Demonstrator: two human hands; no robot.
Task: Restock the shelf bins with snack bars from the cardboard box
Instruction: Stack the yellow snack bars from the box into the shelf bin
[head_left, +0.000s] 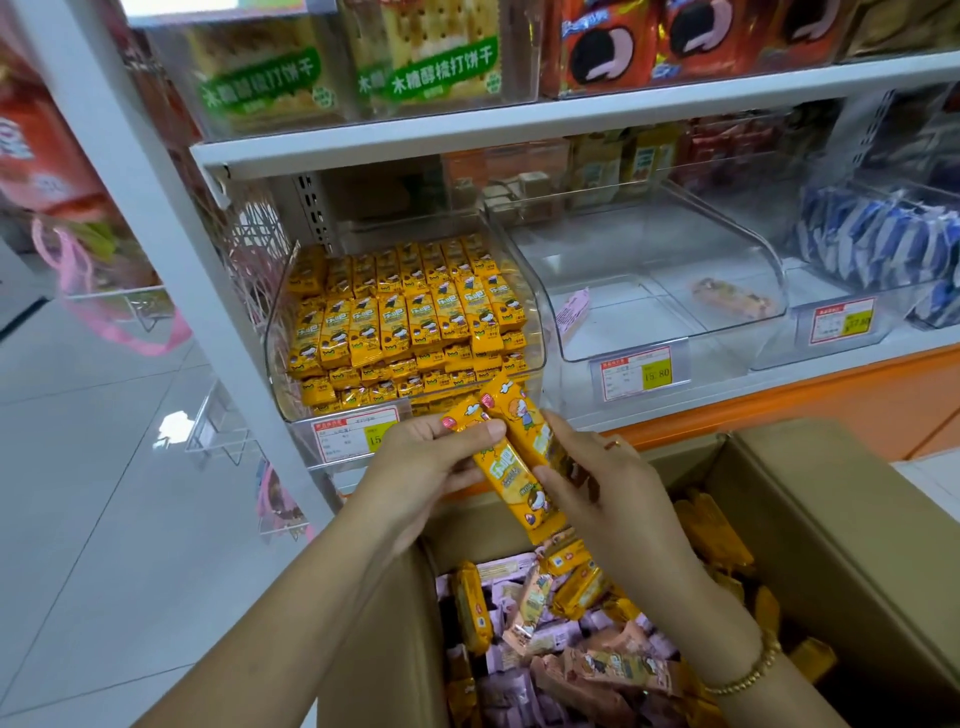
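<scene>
Presently, left hand (428, 462) and right hand (602, 480) both grip yellow snack bars (509, 475) above the cardboard box (841, 519); beyond the box, one shelf bin (275, 358) sits full.

Left hand (428, 460), right hand (600, 480), both gripping

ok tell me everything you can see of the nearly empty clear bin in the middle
The middle bin looks like clear hard plastic, with a low curved front lip and taller sides. It sits on the white shelf between the full bin of yellow bars and a bin of blue-and-white packs. One pinkish wrapped bar lies flat near its right front; a pink slip leans at its left wall. A red-and-yellow price tag hangs below its front.
</scene>
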